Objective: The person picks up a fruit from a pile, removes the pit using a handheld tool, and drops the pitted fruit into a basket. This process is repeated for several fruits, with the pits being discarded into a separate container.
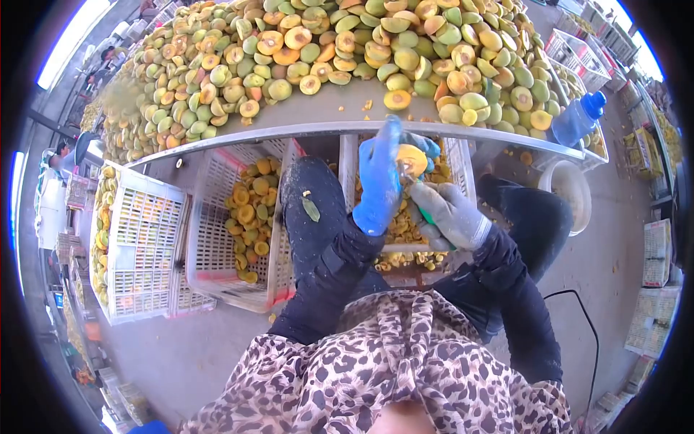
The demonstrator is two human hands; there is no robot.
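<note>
Your lap: leopard-print apron (390, 362) nearest you.
Fruit half (412, 159): pinched in your blue-gloved left hand (379, 181), below the counter (325, 108) edge.
Right hand (448, 213): grey-gloved grip closed on a green-handled tool, at the fruit.
Beneath: crate (231, 217) of halves.

Leopard-print top, tan with black spots, fills the bottom of the view. Black sleeves run out to both wrists, knit cuffs snug. The left hand (377, 181) wears a bright blue rubber glove, smooth and glossy. The right hand (450, 214) wears a grey knit glove, smudged and worn. Dark trousers below, flecked with pale specks on 1 knee.
</note>
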